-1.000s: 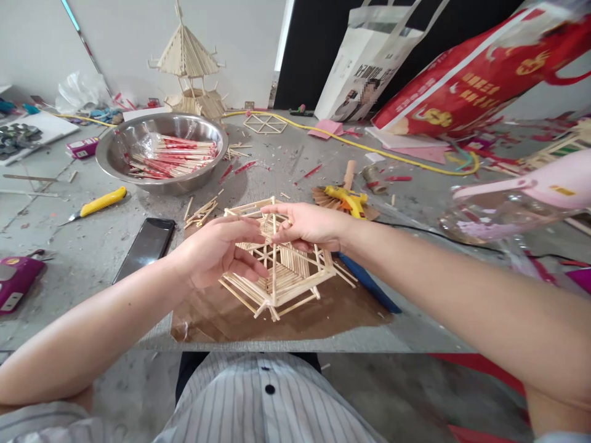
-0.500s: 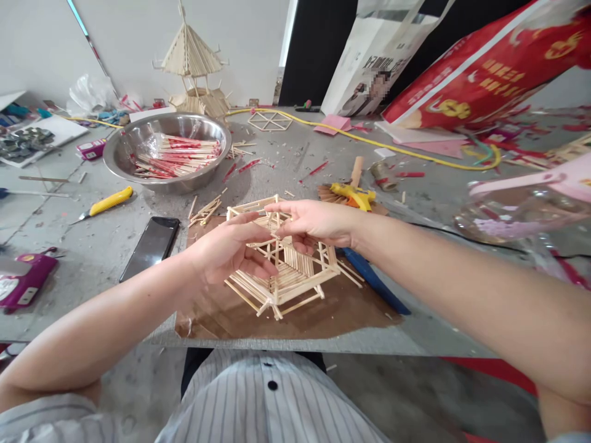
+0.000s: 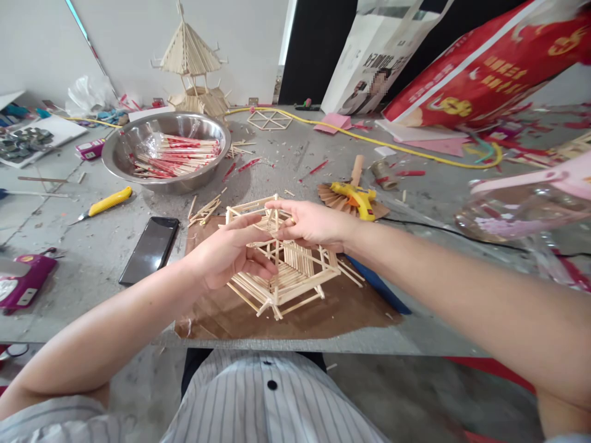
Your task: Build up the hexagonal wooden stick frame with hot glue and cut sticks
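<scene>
A six-sided frame of pale wooden sticks [image 3: 302,286] rests on a brown board [image 3: 332,323] in front of me. My left hand [image 3: 231,249] reaches in from the left, its bent fingers against an upright stick in the frame's middle. My right hand [image 3: 309,223] comes from the right, thumb and index finger closed around the upper part of that wooden stick [image 3: 276,215]. The fingertips of both hands nearly meet there, and they partly hide the frame's far side. A blue tool or strip [image 3: 383,289] lies partly beneath my right forearm.
Left of the board are a phone [image 3: 150,249], a yellow utility knife [image 3: 108,201] and a steel bowl [image 3: 170,179] of red-tipped sticks. A yellow glue gun [image 3: 362,198] with a black cord lies right. Behind stands a stick pavilion model [image 3: 191,55]; a pink-lidded container [image 3: 521,203] stands far right.
My right wrist and forearm have lowered slightly, uncovering more of the glue gun. Both hands' fingers stay at the frame's middle, and the frame has not visibly moved.
</scene>
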The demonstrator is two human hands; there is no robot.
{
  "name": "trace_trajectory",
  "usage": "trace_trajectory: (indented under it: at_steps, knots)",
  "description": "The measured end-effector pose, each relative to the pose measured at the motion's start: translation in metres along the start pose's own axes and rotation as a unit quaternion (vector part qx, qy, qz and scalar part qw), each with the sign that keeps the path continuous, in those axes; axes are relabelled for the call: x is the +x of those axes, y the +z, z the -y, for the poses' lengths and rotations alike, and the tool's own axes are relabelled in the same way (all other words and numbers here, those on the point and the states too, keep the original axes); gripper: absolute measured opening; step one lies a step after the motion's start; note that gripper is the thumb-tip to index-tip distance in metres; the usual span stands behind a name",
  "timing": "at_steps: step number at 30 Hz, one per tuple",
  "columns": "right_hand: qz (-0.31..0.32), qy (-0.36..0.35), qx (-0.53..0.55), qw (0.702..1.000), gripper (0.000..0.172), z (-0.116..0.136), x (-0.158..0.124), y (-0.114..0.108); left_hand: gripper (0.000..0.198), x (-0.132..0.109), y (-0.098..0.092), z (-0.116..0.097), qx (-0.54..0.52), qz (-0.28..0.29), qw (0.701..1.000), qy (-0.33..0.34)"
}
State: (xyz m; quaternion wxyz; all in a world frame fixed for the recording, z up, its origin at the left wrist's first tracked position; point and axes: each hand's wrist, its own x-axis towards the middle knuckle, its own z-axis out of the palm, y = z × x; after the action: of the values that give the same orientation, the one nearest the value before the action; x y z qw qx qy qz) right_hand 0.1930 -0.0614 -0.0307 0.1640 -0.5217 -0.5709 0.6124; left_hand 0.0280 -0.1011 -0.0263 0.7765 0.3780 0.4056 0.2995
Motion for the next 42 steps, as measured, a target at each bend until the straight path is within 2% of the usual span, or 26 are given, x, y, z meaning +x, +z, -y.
trace_trajectory:
  at_steps: [23, 31, 35, 42]
  knots:
    - [0.004, 0.008, -0.001, 1.0, 0.064, 0.0016, -0.0003, -0.0003, 0.056, -0.0023, 0.0004, 0.0006, -0.036, -0.005, 0.999, 0.008]
    - [0.032, -0.002, 0.02, 0.999, 0.068, -0.0015, -0.0006, -0.005, 0.053, -0.0025, 0.0006, 0.0001, -0.037, -0.004, 0.999, 0.007]
    - [0.054, -0.003, 0.031, 0.998, 0.077, -0.0034, -0.0001, -0.0068, 0.052, -0.0027, 0.0007, 0.0004, -0.036, -0.006, 0.999, 0.011]
    - [0.052, 0.006, 0.022, 0.998, 0.082, -0.0022, 0.0007, -0.005, 0.052, -0.0024, 0.0003, 0.0007, -0.028, -0.001, 1.0, 0.011]
